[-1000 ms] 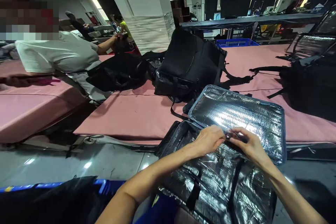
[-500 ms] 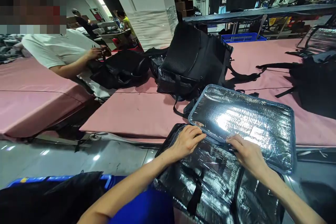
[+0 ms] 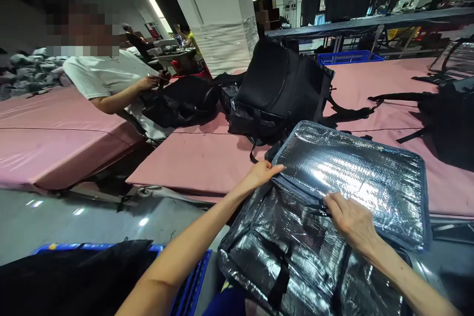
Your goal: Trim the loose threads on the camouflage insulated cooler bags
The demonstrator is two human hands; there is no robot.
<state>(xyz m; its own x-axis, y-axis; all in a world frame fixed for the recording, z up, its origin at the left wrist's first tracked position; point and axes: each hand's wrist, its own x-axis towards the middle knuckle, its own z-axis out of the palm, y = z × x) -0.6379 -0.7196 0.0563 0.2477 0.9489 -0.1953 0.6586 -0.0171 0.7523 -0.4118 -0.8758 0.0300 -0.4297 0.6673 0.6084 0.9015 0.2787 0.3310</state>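
Observation:
In front of me lies an opened bag (image 3: 296, 276) with a shiny silver foil lining and a black strap across it. Its foil-faced flap (image 3: 370, 177), edged in dark binding, is folded back over the table's edge. At the flap's near left corner, my left hand (image 3: 261, 174) is closed, pinching the binding between thumb and fingers. My right hand (image 3: 351, 219) is closed around small black thread snips (image 3: 317, 210), whose points face left over the lining just below the flap's near edge. The snips' handles are hidden by the fingers.
Black backpacks (image 3: 274, 89) sit on the pink-covered table (image 3: 200, 158); another black bag (image 3: 448, 123) lies at right. Across the table a co-worker in a white shirt (image 3: 107, 79) handles a black bag (image 3: 181, 101). A blue crate (image 3: 192, 281) with black material stands at lower left.
My left hand has shifted up to the flap's corner and now pinches it. The snips in my right hand have come into clearer view. The whole scene has shifted slightly right.

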